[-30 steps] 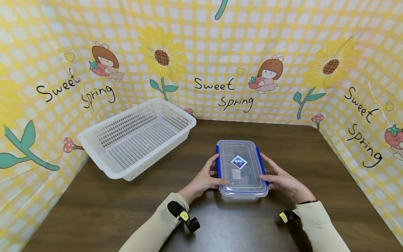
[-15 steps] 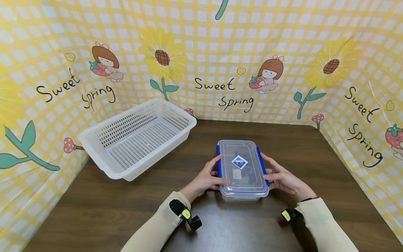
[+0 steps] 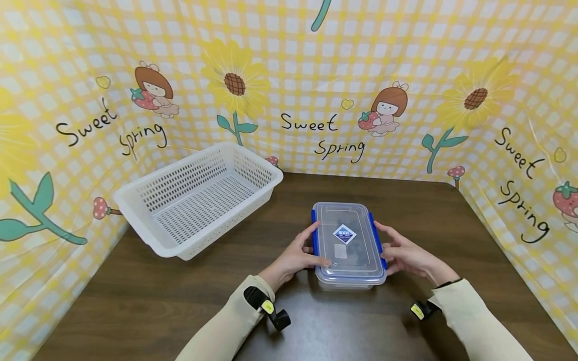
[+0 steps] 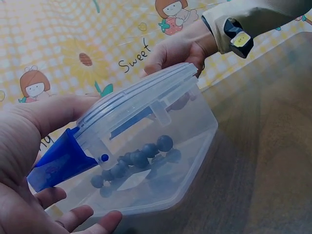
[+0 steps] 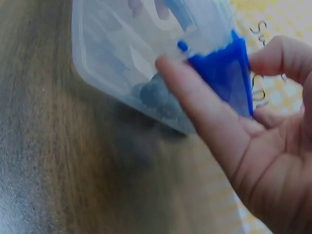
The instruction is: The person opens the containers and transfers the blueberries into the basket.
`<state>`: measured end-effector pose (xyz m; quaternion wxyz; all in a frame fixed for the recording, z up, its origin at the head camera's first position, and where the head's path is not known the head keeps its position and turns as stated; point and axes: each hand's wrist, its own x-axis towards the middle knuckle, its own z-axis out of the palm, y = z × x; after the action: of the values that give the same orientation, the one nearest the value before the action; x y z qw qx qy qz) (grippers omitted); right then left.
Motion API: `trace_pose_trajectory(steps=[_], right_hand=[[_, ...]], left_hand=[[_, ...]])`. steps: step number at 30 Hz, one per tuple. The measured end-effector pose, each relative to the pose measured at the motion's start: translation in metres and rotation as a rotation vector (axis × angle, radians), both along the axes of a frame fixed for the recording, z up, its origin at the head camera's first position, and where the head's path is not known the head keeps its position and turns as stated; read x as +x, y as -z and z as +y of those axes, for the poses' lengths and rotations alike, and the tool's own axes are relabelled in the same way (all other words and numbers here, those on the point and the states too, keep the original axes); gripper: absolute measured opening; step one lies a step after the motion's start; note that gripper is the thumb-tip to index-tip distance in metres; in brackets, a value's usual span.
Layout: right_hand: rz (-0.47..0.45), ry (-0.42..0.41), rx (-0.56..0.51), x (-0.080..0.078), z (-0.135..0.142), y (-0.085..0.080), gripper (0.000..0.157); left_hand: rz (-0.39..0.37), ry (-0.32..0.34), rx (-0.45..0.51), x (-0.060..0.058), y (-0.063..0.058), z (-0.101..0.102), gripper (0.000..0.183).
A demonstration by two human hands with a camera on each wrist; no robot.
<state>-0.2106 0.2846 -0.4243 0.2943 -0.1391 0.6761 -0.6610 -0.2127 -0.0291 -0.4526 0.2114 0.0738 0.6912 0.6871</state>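
The lidded box (image 3: 349,253) sits right of centre in the head view. The right hand's (image 3: 410,256) thumb has just slid off its top, its fingers grasping the blue clasp (image 5: 225,73), so effort seemingly centres there. The left hand (image 3: 299,256) grips the opposite side. The white basket (image 3: 231,214) rests left.

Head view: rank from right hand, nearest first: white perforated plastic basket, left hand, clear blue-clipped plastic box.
1. Clear plastic box, at the right hand.
2. Left hand, at the box's left side.
3. White basket, farthest left.
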Motion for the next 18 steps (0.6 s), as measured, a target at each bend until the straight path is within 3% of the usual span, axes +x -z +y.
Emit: trace_pose_trajectory(steps=[7,12,15,18], right_hand=[[0.01,0.092,0.157,0.002,-0.012,-0.014,0.094],[0.022,0.182,0.222,0.004,-0.022,-0.012,0.093],[0.007,0.215,0.232,0.007,-0.024,-0.01,0.094],[-0.028,0.195,0.2,0.007,-0.018,-0.009,0.094]], left_hand=[[-0.001,0.008,0.01,-0.001,-0.003,-0.001,0.098],[-0.001,0.005,0.006,-0.002,-0.002,-0.003,0.099],[0.007,-0.001,-0.009,-0.001,-0.002,-0.003,0.099],[0.005,0.002,-0.009,0.0,-0.003,-0.002,0.099]])
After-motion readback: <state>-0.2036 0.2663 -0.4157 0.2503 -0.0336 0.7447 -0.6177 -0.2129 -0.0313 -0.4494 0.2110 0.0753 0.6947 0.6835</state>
